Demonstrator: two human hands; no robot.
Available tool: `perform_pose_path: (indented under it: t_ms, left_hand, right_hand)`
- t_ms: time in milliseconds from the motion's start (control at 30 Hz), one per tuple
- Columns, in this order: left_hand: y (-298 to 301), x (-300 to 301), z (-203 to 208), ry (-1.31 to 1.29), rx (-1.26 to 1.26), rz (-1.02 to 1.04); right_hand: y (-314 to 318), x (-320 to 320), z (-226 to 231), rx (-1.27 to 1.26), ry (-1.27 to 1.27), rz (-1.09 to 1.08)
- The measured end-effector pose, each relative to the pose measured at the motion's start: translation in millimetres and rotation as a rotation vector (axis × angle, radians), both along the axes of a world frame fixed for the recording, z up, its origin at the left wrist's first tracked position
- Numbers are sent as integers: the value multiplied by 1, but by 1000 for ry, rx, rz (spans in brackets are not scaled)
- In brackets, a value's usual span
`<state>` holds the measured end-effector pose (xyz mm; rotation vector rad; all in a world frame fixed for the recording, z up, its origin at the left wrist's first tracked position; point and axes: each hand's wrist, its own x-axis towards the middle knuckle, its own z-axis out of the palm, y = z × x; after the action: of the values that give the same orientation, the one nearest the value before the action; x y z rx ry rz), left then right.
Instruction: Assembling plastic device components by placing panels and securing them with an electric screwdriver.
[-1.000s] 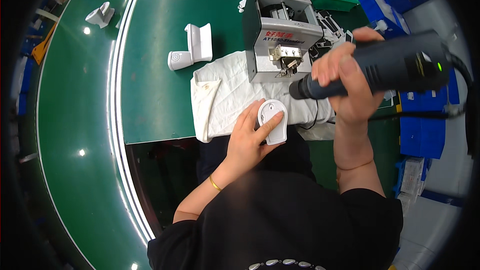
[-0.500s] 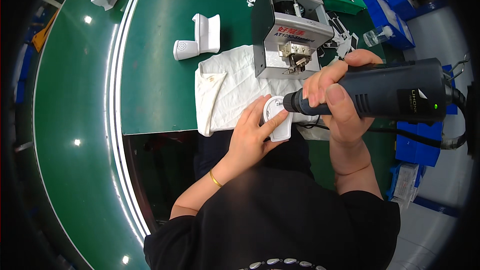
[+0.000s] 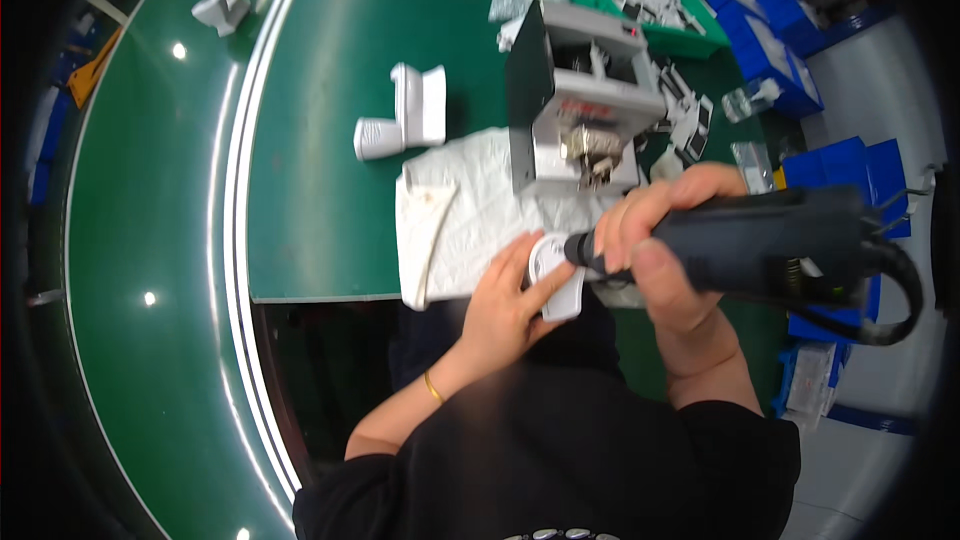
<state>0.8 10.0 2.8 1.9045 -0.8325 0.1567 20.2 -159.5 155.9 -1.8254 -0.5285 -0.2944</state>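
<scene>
My left hand (image 3: pixel 508 297) is closed around a white plastic housing (image 3: pixel 563 302) with a round end, at the front edge of a white cloth (image 3: pixel 475 220). In my right hand (image 3: pixel 668 230) is a black electric screwdriver (image 3: pixel 765 240), lying nearly level with its nose pointing left. The nose meets the round end of the housing; its very tip and any screw there are too blurred to make out. Just behind the hands, on the cloth, stands a grey and black screw feeder (image 3: pixel 600 105).
A white plastic assembly (image 3: pixel 415 115) lies left of the cloth on the green table (image 3: pixel 320 210). Another white part (image 3: pixel 222 10) sits on the green surface at far left. A green tray (image 3: pixel 700 38) of small parts is behind the feeder, with blue bins (image 3: pixel 765 60) to its right.
The whole view has shifted, so the table and feeder appear lower. My hands keep their grips, and the screwdriver's nose stays at the housing's round end.
</scene>
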Motion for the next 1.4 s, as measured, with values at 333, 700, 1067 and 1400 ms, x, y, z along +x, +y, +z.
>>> perform_pose_path:
  t_ms: [333, 700, 1067, 1400]
  left_hand:
    - [1, -7, -2, 8, -4, -4]
    - [-3, -2, -3, -26, 2, 35]
    - [3, -3, 15, -130, 120, 49]
    - [31, 18, 62, -306, 422, -159]
  right_hand:
    - [-2, 1, -23, 43, 31, -84]
    - [2, 10, -18, 191, 49, -59]
    - [-136, 19, -11, 559, 54, -692]
    - [-333, 29, -150, 107, 506, -1069]
